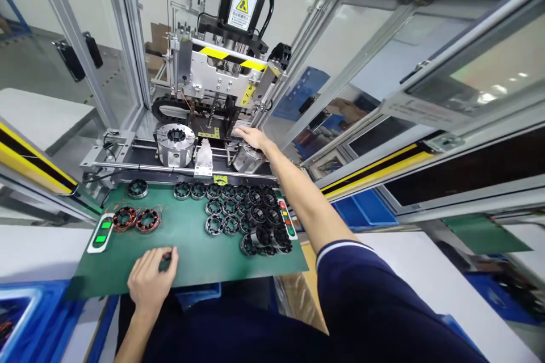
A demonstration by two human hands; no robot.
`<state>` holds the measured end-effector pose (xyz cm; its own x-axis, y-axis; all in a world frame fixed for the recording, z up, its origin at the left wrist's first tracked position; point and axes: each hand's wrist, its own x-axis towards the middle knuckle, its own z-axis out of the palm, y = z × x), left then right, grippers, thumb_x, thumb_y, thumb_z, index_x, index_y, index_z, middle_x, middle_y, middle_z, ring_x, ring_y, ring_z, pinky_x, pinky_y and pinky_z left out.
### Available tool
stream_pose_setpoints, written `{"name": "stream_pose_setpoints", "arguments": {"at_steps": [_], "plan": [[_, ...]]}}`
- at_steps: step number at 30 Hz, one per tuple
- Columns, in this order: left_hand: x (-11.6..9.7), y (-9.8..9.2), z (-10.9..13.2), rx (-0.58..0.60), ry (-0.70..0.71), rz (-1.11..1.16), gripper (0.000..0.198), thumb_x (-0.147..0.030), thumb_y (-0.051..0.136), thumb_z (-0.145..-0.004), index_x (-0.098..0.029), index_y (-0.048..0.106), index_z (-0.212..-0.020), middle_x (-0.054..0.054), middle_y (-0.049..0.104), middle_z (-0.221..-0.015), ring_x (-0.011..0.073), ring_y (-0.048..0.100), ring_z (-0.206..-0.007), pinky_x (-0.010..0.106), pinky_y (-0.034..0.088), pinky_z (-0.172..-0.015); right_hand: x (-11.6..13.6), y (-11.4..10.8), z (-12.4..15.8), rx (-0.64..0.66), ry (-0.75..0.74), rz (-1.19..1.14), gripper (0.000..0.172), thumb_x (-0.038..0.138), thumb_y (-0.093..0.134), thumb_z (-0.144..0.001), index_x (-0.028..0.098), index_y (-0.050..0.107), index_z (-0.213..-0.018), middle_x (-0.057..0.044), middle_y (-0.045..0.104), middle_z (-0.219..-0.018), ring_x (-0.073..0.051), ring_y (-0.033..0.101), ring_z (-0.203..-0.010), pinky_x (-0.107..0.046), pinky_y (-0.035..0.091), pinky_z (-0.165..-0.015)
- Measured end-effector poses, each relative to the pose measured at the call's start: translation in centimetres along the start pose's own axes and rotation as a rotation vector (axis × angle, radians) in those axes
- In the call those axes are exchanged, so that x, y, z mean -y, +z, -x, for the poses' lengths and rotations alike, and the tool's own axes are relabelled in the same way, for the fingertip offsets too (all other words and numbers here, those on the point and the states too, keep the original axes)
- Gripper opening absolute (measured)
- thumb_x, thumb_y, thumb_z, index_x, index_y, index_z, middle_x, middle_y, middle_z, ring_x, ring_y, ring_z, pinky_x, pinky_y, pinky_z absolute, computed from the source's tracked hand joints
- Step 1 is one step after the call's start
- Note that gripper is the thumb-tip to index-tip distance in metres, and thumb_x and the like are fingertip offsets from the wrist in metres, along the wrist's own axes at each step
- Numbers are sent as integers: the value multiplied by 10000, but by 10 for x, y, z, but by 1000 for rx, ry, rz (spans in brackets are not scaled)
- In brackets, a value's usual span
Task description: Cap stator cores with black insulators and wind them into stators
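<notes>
While the right hand (252, 137) covers a fixture (247, 160), another fixture (175, 144) holds a stator core (176, 135).

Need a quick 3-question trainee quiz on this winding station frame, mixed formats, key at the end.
1. True or false: the right hand rests on the right-hand round fixture of the machine.
2. Multiple choice: the left hand is on
A. the green mat
B. the blue bin
C. the button box
3. Fill in: the two stators with copper windings lie at the mat's ___ side, apart from the pile of bare stator cores.

Key
1. true
2. A; it covers a small dark part at the near edge, and whether it grips it cannot be told.
3. left
</notes>
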<state>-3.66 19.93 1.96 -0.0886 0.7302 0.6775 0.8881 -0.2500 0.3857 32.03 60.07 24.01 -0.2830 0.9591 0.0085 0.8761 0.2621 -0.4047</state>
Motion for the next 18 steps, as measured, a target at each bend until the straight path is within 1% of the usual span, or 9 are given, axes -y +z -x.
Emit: {"name": "stream_pose_setpoints", "arguments": {"at_steps": [2,5,7,8,10,13,14,16,18], "plan": [[0,0,-1,-13,-19,-20,180,-187,825,-1125,-266,745,-984,-38,803,-804,198,759,-714,363,536,-807,0,8,-3,-24,3,-5,471,538,832,-1185,215,791,-1525,-139,776,-1606,-324,784,-1431,-588,692,-1251],[0,0,-3,-23,-57,-44,230,-271,794,-1165,-264,751,-939,-25,791,-777,205,752,-710,358,527,-790,12,9,3,-126,-48,-39,465,521,846,-1178,201,793,-1511,-140,787,-1582,-324,785,-1438,-604,686,-1259],[2,0,-3,-7,-81,-45,259,-305,776,-1169,-264,755,-914,-21,787,-769,205,752,-718,354,527,-797,15,7,23,-223,-90,-73,442,519,835,-1186,207,803,-1497,-140,786,-1596,-327,773,-1474,-614,666,-1294],[3,0,-3,8,-95,-42,267,-323,769,-1167,-264,759,-907,-18,788,-770,208,754,-727,354,526,-804,12,7,42,-279,-101,-93,436,525,821,-1194,214,806,-1500,-141,781,-1616,-328,763,-1497,-618,652,-1315],[6,1,-3,48,-131,-32,278,-367,762,-1160,-266,768,-900,-4,796,-779,222,756,-753,358,520,-819,-6,13,96,-391,-82,-127,455,550,792,-1209,222,800,-1525,-141,778,-1632,-328,762,-1507,-618,641,-1331],[7,2,-4,98,-204,-26,290,-429,743,-1151,-268,780,-913,23,804,-795,255,746,-788,378,493,-834,-49,42,214,-511,51,-148,487,579,772,-1218,208,790,-1533,-124,825,-1512,-301,823,-1359,-572,696,-1241],[7,2,-6,111,-225,-24,296,-446,735,-1149,-267,783,-918,31,805,-800,263,742,-795,384,485,-838,-63,58,257,-531,113,-145,476,573,779,-1217,200,791,-1512,-117,839,-1446,-280,840,-1279,-542,722,-1181],[6,2,-8,137,-254,-18,311,-474,719,-1143,-267,786,-921,42,807,-807,274,738,-805,394,477,-849,-85,97,336,-563,242,-123,422,549,796,-1211,199,804,-1447,-108,840,-1396,-256,838,-1215,-501,741,-1118],[5,1,-10,166,-267,-14,324,-491,709,-1132,-269,781,-908,48,810,-816,282,740,-818,402,479,-862,-99,140,394,-588,343,-91,405,526,818,-1199,200,803,-1440,-115,826,-1430,-263,826,-1250,-507,740,-1123]]}}
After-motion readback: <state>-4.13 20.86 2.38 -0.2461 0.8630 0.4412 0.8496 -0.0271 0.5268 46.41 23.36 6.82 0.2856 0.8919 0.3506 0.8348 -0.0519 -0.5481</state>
